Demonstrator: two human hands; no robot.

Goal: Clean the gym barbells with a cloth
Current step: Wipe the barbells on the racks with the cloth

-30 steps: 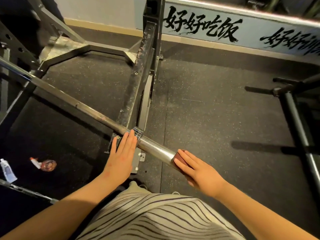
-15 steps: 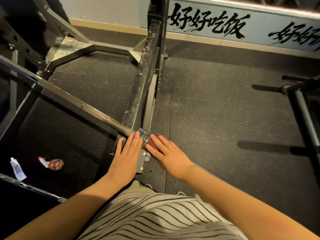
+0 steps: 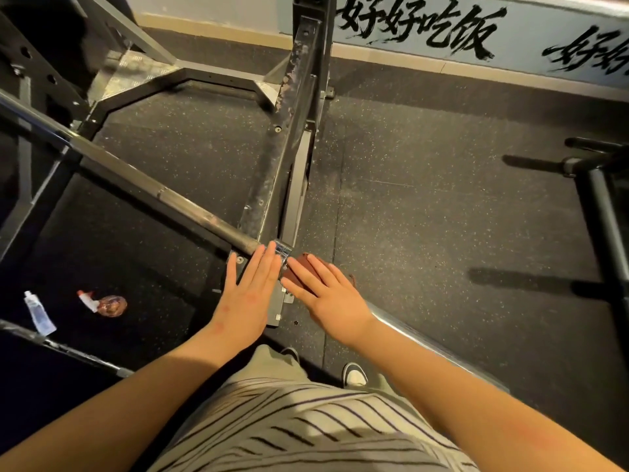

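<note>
The steel barbell (image 3: 163,195) runs from upper left to lower right, lying across the rack. A stretch of its shiny sleeve (image 3: 408,330) shows beyond my right forearm. My left hand (image 3: 252,294) rests flat on the bar at the collar (image 3: 282,248), fingers straight. Just to its right, my right hand (image 3: 333,298) lies along the sleeve with straight fingers and presses a brown cloth (image 3: 299,264) onto it. The right thumb is hidden.
A worn black rack beam (image 3: 286,131) crosses under the bar toward the far wall. On the dark rubber floor at the left lie a small white tube (image 3: 39,313) and a spray bottle (image 3: 105,304). Another black bar stand (image 3: 609,226) stands at the right.
My right hand slid the cloth up the sleeve from its outer end to the collar. My left hand stayed on the bar.
</note>
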